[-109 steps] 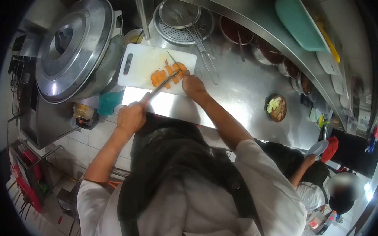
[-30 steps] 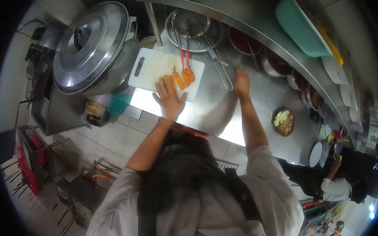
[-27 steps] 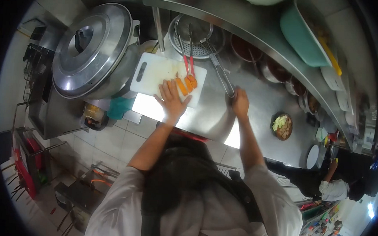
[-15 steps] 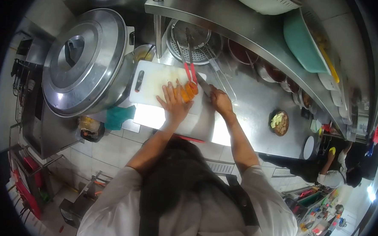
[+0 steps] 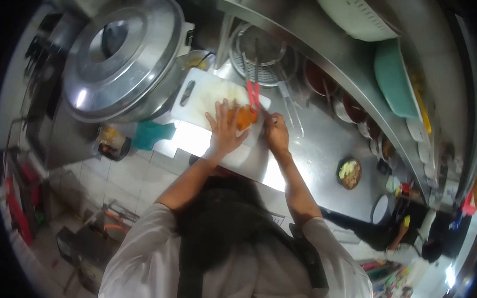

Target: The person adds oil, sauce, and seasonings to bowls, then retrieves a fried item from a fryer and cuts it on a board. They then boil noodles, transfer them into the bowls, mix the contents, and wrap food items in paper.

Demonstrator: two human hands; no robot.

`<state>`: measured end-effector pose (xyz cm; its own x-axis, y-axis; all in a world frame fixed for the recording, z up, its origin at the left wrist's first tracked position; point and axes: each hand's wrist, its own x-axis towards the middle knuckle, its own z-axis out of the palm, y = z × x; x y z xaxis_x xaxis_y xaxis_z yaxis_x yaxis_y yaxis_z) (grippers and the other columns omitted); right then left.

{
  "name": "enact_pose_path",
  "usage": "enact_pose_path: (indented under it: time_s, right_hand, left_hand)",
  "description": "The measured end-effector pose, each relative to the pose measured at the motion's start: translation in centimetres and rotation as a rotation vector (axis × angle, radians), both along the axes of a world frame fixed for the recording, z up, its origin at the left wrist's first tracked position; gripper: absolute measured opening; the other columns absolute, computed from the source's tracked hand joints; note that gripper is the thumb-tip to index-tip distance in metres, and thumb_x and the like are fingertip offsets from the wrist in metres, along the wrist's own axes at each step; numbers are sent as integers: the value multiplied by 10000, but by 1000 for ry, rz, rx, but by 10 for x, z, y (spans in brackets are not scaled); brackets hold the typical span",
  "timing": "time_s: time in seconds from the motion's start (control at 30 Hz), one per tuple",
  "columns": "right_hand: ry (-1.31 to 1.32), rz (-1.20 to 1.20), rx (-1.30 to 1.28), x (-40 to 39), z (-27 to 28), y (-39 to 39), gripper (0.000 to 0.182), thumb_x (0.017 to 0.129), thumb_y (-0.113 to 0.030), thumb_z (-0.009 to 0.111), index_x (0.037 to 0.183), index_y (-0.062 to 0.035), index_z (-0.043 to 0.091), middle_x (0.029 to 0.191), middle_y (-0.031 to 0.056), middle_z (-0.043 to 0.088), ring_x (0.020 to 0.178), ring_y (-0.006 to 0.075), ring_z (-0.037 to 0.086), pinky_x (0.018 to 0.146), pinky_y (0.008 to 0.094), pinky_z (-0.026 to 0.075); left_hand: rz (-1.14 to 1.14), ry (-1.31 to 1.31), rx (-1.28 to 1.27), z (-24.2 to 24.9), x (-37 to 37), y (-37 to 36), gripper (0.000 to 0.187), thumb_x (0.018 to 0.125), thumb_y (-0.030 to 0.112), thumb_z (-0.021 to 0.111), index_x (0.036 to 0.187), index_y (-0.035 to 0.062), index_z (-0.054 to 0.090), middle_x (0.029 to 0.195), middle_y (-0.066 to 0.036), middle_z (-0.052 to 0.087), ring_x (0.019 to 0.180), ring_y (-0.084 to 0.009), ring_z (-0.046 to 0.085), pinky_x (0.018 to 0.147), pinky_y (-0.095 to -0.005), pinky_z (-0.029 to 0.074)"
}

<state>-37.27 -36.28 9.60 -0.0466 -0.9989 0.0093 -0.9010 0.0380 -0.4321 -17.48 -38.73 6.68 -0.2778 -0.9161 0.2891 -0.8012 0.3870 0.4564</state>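
Note:
My left hand (image 5: 226,133) lies with spread fingers on the white cutting board (image 5: 197,105), its fingertips against sliced orange food (image 5: 244,118) whose kind I cannot make out. My right hand (image 5: 276,133) is closed round a knife (image 5: 264,115) at the board's right edge; the blade is blurred and partly hidden. Red-handled tongs (image 5: 253,94) rest with their handles over the board beside the orange slices, their metal arms reaching toward the strainers behind.
A big lidded pot (image 5: 127,51) stands left of the board. Strainers (image 5: 261,47) sit behind it under a steel shelf (image 5: 309,31). Rightward on the steel counter are a bowl of cut food (image 5: 350,174) and a white plate (image 5: 380,210). Another person (image 5: 414,236) is at far right.
The view has shifted, so the counter appears farther right and tilted. Both hands remain at the board, the left on the orange slices, the right with the knife at its right edge.

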Motion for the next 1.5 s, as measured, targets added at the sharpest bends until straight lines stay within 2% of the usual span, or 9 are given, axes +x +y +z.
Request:
enact_pose_path:
  time_s: [0.17,0.4,0.73,0.77,0.9,1.2,1.33,1.4,1.5]
  right_hand:
    - [169,313,-578,-5,-76,12,292,914,-99,478,1148,45,578,1182,262,569,1162,447,484,1061,551,331]
    - [-446,946,798,59,-75,179,463,993,-347,399,1236,14,557,1236,244,570,1182,390,528,1030,446,381]
    - [-476,2376,1136,60,-320,139,505,997,-399,378,1248,-3,564,1257,228,571,1199,352,530,1033,411,387]
    - [441,2110,1218,75,-290,144,514,995,-439,382,1247,-30,566,1183,222,598,1146,292,564,992,392,421]
    - [239,2431,1039,94,-264,166,529,988,-478,391,1258,-54,554,1067,196,619,1025,267,603,910,418,462]
    - [519,1497,1551,363,-126,403,491,931,-346,541,1326,-58,499,1157,112,590,930,217,614,785,412,514]
    - [353,1931,1210,637,-65,393,586,875,-150,554,1428,-46,393,1386,122,499,1094,220,569,918,360,483]
    - [-117,1805,552,756,10,412,350,957,-158,467,1255,12,537,1015,114,634,790,186,554,656,380,467]
    - [-917,1402,630,998,5,376,550,886,-135,625,1376,-66,386,932,105,600,787,157,574,607,308,478]
  left_hand:
    - [87,36,228,-13,42,86,871,809,449,691,1474,50,296,1525,-338,95,1413,-540,54,1078,-708,80]
    - [863,191,393,-26,85,321,808,851,347,681,1475,60,254,1525,-296,138,1400,-534,126,1139,-569,195]
    - [720,901,1038,-191,14,627,535,944,426,524,1358,87,514,1331,-137,566,1214,-277,529,1055,-377,386]
    - [818,1183,928,-174,-3,656,509,960,409,508,1357,91,522,1336,-122,563,1229,-259,514,1059,-365,376]
    - [1042,1717,700,-116,-50,753,564,952,478,490,1394,128,486,1397,-96,501,1283,-252,456,1087,-410,322]
    - [1302,2701,5,-250,-209,856,558,954,247,550,1411,-28,385,1338,-197,523,1195,-290,544,999,-466,454]
    - [1535,2089,640,-226,-169,857,745,856,749,377,1409,256,457,1349,-97,552,1216,-298,536,931,-681,373]
    - [1468,1309,71,-284,-163,867,413,895,281,612,1289,161,574,1139,-64,655,960,-225,635,837,-445,524]
    - [1924,1432,-213,-257,-97,858,388,892,24,533,1276,71,564,1131,-93,655,909,-170,636,758,-318,536]
